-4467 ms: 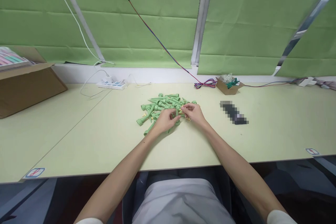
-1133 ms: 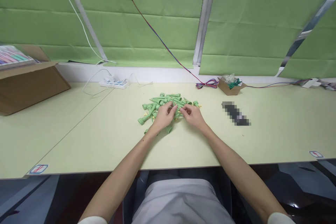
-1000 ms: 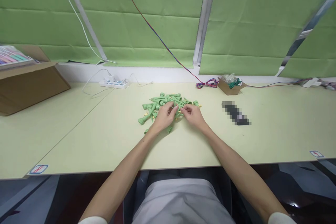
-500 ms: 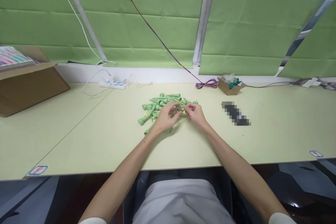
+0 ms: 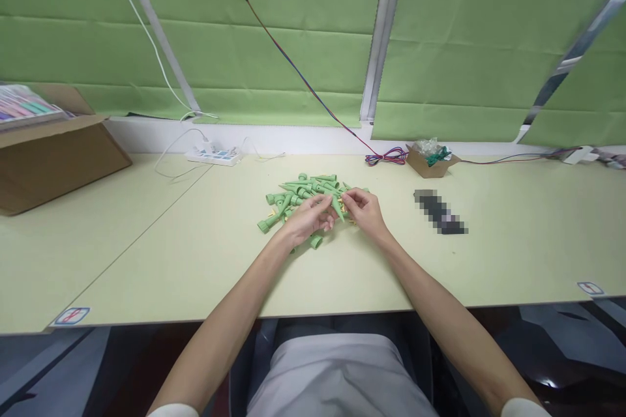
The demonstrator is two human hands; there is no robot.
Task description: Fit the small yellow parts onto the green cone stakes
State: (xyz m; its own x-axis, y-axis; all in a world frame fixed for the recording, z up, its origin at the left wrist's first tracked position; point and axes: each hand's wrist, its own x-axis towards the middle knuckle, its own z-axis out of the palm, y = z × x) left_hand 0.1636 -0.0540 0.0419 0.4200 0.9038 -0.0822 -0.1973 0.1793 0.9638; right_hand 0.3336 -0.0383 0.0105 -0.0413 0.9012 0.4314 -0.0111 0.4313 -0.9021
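Observation:
A green plastic spike [image 5: 337,209], a tapered cone, is pinched between the thumb and fingers of my left hand [image 5: 310,217], its point tilted down toward me. Close on its right side, my right hand [image 5: 364,210] has thumb and forefinger pinched together; whatever is between those fingertips is too small to make out. Behind and left of my hands lies a loose pile of similar green spikes [image 5: 283,202] with ribbed caps and small yellow pieces among them. Nearer to me, beside my left wrist, a green cap [image 5: 316,242] rests on the table.
On the pale table [image 5: 195,273], a blurred-out dark object [image 5: 440,212] lies to the right. Behind it stands a small cardboard box [image 5: 426,164] next to coiled wires [image 5: 386,156]. A power strip [image 5: 214,156] is at the back left, a large cardboard box [image 5: 59,159] at far left.
My left hand has turned and dropped slightly, bringing the green spike into view with its point toward me. My right hand stays nearly in place, still pinched.

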